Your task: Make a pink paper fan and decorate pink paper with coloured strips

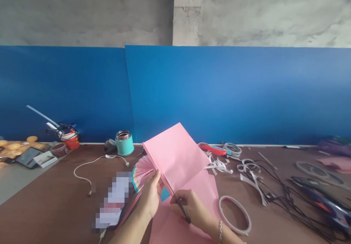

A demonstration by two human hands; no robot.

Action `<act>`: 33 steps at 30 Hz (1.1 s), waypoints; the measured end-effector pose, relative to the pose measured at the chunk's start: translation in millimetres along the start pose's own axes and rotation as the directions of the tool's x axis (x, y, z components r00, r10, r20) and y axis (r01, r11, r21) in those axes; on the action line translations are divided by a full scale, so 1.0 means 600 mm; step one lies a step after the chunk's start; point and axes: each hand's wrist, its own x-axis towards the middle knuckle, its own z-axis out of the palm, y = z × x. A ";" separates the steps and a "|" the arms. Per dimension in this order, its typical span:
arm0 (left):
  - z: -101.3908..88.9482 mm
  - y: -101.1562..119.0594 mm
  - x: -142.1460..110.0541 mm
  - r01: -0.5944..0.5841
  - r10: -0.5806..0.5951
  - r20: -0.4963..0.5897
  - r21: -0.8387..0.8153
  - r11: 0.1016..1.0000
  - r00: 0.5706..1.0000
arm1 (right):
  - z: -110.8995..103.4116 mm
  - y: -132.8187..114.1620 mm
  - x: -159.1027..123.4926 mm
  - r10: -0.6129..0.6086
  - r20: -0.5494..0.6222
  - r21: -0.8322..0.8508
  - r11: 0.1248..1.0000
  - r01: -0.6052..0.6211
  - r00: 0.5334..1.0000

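My left hand (152,193) is closed on the folded edge of a pink paper sheet (177,154), which tilts up in front of me. A pleated pink paper fan (142,174) with a blue and yellow rim spreads out beside my left fingers. My right hand (190,209) is closed around what look like black scissors (183,212), their front end at the sheet's lower edge. More pink paper (175,222) lies on the table under my right hand. A small blue patch (165,194) shows between my hands.
To the right are a roll of tape (249,218), white paper strips (219,164), black cables (287,200) and a red-handled tool (216,149). A teal cup (124,143), white cable (82,163) and red container (71,141) are on the left. A blue partition (219,94) stands behind.
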 end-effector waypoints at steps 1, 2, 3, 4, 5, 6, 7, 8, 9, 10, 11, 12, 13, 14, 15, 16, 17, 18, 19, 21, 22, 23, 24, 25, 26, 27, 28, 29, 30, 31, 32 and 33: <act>-0.001 -0.001 0.001 0.003 -0.003 0.009 -0.011 1.000 1.000 | 0.000 -0.001 -0.001 -0.012 -0.007 -0.006 1.000 0.012 1.000; -0.002 -0.001 0.001 0.007 -0.006 0.015 -0.019 1.000 1.000 | -0.001 -0.001 -0.001 -0.025 -0.014 -0.015 1.000 0.025 1.000; -0.002 0.000 0.001 0.011 -0.011 0.020 -0.024 1.000 1.000 | -0.002 0.000 -0.001 -0.035 -0.017 -0.025 0.999 0.034 0.999; -0.002 0.001 0.001 0.016 -0.015 0.020 -0.026 1.000 1.000 | -0.003 0.001 -0.001 -0.038 -0.017 -0.035 0.999 0.037 0.999; -0.001 0.002 0.000 0.019 -0.019 0.017 -0.026 0.999 1.000 | -0.004 0.002 0.000 -0.037 -0.015 -0.045 0.998 0.036 0.999; -0.001 0.003 -0.001 0.024 -0.024 0.011 -0.025 0.999 1.000 | -0.005 0.004 0.001 -0.037 -0.014 -0.054 0.998 0.036 0.999; 0.000 0.004 -0.002 0.030 -0.030 0.006 -0.024 0.999 1.000 | -0.006 0.006 0.003 -0.037 -0.014 -0.061 0.998 0.036 0.999; 0.000 0.005 -0.002 0.036 -0.036 0.006 -0.021 0.999 0.999 | -0.007 0.008 0.004 -0.039 -0.018 -0.067 0.997 0.038 0.999; 0.001 0.006 -0.003 0.040 -0.040 0.009 -0.019 0.999 0.999 | -0.007 0.009 0.005 -0.041 -0.025 -0.071 0.997 0.039 0.999; 0.000 0.006 -0.003 0.044 -0.044 0.017 -0.016 0.999 0.999 | -0.007 0.010 0.006 -0.042 -0.032 -0.072 0.997 0.039 0.999; 0.000 0.005 -0.003 0.048 -0.048 0.024 -0.014 0.999 0.999 | -0.006 0.010 0.006 -0.042 -0.036 -0.069 0.997 0.039 0.998; 0.000 0.005 -0.002 0.052 -0.052 0.029 -0.013 0.999 0.998 | -0.006 0.008 0.006 -0.041 -0.039 -0.063 0.997 0.039 0.998; 0.000 0.005 -0.002 0.055 -0.055 0.029 -0.013 0.998 0.998 | -0.005 0.007 0.005 -0.041 -0.040 -0.057 0.998 0.039 0.998; 0.000 0.005 -0.001 0.059 -0.059 0.027 -0.014 0.998 0.998 | -0.004 0.005 0.004 -0.045 -0.043 -0.053 0.998 0.042 0.998; 0.000 0.005 -0.001 0.062 -0.062 0.024 -0.017 0.998 0.998 | -0.003 0.003 0.002 -0.048 -0.045 -0.049 0.998 0.046 0.998; 0.000 0.006 0.000 0.063 -0.063 0.021 -0.022 0.998 0.998 | -0.002 0.002 0.001 -0.052 -0.047 -0.047 0.998 0.050 0.998; 0.001 0.006 -0.001 0.064 -0.064 0.017 -0.028 0.998 0.998 | -0.002 0.001 0.001 -0.053 -0.047 -0.045 0.998 0.051 0.997; 0.001 0.006 -0.001 0.066 -0.066 0.012 -0.034 0.997 0.998 | -0.001 0.002 0.000 -0.053 -0.045 -0.042 0.998 0.051 0.998; 0.002 0.006 -0.001 0.068 -0.068 0.006 -0.040 0.997 0.998 | 0.000 0.003 0.001 -0.048 -0.042 -0.037 0.998 0.047 0.998; 0.002 0.005 -0.003 0.077 -0.077 -0.005 -0.040 0.996 0.997 | 0.001 0.006 0.002 -0.034 -0.041 -0.016 0.999 0.033 0.999; 0.003 0.004 -0.003 0.084 -0.085 -0.004 -0.037 0.996 0.996 | 0.002 0.008 0.003 -0.026 -0.045 -0.004 1.000 0.026 0.999; 0.003 0.003 -0.004 0.091 -0.091 0.002 -0.033 0.995 0.996 | 0.002 0.009 0.004 -0.019 -0.047 0.009 1.000 0.020 0.999; 0.003 0.002 -0.005 0.097 -0.096 0.011 -0.030 0.995 0.995 | 0.002 0.009 0.004 -0.015 -0.048 0.018 1.000 0.016 0.999; 0.003 0.000 -0.005 0.101 -0.101 0.022 -0.029 0.994 0.995 | 0.002 0.009 0.005 -0.017 -0.046 0.022 1.000 0.018 0.999; 0.003 0.000 -0.005 0.104 -0.103 0.035 -0.028 0.994 0.994 | 0.002 0.008 0.004 -0.024 -0.044 0.023 0.999 0.025 0.999; 0.003 -0.001 -0.006 0.106 -0.104 0.047 -0.028 0.994 0.993 | 0.002 0.006 0.004 -0.032 -0.042 0.022 0.999 0.033 0.999; 0.004 -0.002 -0.006 0.107 -0.106 0.055 -0.026 0.994 0.993 | 0.001 0.005 0.004 -0.040 -0.041 0.021 0.999 0.041 0.998; 0.004 -0.002 -0.006 0.109 -0.108 0.059 -0.021 0.994 0.992 | 0.001 0.004 0.004 -0.048 -0.040 0.020 0.999 0.049 0.998; 0.004 -0.001 -0.006 0.110 -0.109 0.059 -0.013 0.994 0.992 | 0.000 0.004 0.004 -0.055 -0.038 0.019 0.998 0.055 0.998; 0.004 -0.001 -0.006 0.110 -0.110 0.054 -0.002 0.994 0.993 | -0.001 0.004 0.005 -0.059 -0.036 0.017 0.998 0.060 0.998; 0.004 0.000 -0.005 0.110 -0.110 0.041 0.010 0.994 0.993 | -0.001 0.005 0.005 -0.063 -0.035 0.012 0.998 0.063 0.997; 0.003 0.001 -0.004 0.110 -0.110 0.020 0.024 0.994 0.994 | -0.002 0.006 0.005 -0.066 -0.038 0.002 0.998 0.066 0.997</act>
